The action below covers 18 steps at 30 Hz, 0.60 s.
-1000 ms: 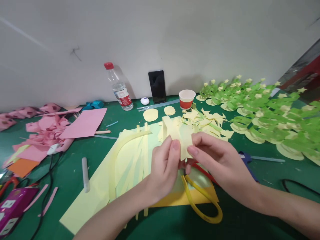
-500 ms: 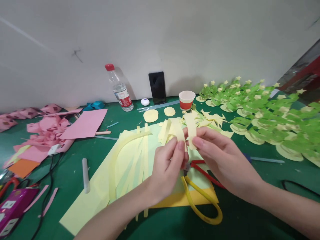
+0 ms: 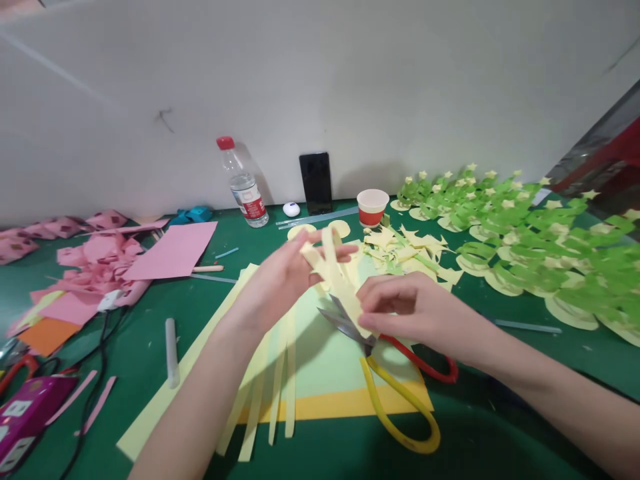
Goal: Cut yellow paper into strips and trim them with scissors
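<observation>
A pale yellow paper strip point(image 3: 350, 308), bent into a loop at its upper end, runs between my two hands above the paper sheets. My left hand point(image 3: 280, 283) holds the looped end, its fingers reaching behind and around the strip. My right hand point(image 3: 413, 307) pinches the lower end between thumb and fingers. Just beneath, scissors point(image 3: 400, 390) with one yellow and one red handle lie with blades apart. Several narrow yellow strips point(image 3: 277, 383) lie left of the scissors on the pale green paper point(image 3: 325, 373).
Yellow paper scraps point(image 3: 405, 250) and a paper cup point(image 3: 373, 208) lie beyond my hands. Green paper trees point(image 3: 505, 227) crowd the right. A bottle point(image 3: 249, 197) and a phone point(image 3: 316, 183) stand by the wall. Pink paper point(image 3: 173, 250), a glue stick point(image 3: 171, 352) and a purple power strip point(image 3: 35, 417) are left.
My left hand has moved left and up, spreading its fingers around the strip. My right hand has come lower, and the strip now shows a loop, with the scissor blades uncovered.
</observation>
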Each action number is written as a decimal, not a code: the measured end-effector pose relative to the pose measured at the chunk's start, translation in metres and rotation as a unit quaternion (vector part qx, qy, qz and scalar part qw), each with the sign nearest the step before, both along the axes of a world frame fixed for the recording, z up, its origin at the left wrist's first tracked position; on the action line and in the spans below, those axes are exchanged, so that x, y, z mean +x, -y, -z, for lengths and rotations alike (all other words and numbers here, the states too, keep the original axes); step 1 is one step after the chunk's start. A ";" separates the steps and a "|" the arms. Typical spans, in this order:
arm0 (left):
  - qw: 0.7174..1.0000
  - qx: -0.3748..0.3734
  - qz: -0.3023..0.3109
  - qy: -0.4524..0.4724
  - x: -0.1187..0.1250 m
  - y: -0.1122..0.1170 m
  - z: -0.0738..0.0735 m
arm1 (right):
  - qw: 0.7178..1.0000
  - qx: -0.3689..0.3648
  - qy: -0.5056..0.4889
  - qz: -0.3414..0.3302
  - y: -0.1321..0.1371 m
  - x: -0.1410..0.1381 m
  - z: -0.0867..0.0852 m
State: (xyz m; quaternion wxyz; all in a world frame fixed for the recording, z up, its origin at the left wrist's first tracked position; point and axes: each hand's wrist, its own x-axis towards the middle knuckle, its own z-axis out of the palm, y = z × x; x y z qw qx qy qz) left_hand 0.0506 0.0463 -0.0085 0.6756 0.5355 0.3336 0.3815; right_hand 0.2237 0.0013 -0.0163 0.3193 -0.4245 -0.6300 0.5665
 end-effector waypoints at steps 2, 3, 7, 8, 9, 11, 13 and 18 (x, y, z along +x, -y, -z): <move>0.997 -0.048 -0.034 0.055 -0.002 -0.005 -0.001 | 1.000 -0.004 0.022 -0.023 -0.002 -0.004 0.005; 0.996 -0.056 -0.045 0.059 -0.005 -0.008 -0.001 | 0.999 -0.010 0.029 -0.029 -0.002 -0.005 0.008; 0.995 -0.004 -0.092 -0.024 -0.020 -0.023 0.005 | 0.997 -0.043 0.057 -0.035 -0.002 -0.010 0.014; 0.994 0.011 -0.101 -0.049 -0.025 -0.028 0.008 | 0.996 -0.048 0.063 -0.036 -0.001 -0.012 0.016; 0.991 0.020 -0.107 -0.071 -0.029 -0.034 0.012 | 0.996 -0.051 0.067 -0.038 0.000 -0.014 0.019; 0.986 0.028 -0.113 -0.116 -0.037 -0.044 0.021 | 0.995 -0.061 0.070 -0.043 0.003 -0.021 0.027; 0.977 0.036 -0.115 -0.175 -0.043 -0.052 0.030 | 0.993 -0.087 0.067 -0.052 0.007 -0.030 0.039; 0.924 0.087 -0.107 -0.356 -0.050 -0.062 0.049 | 0.978 -0.192 0.038 -0.074 0.017 -0.060 0.072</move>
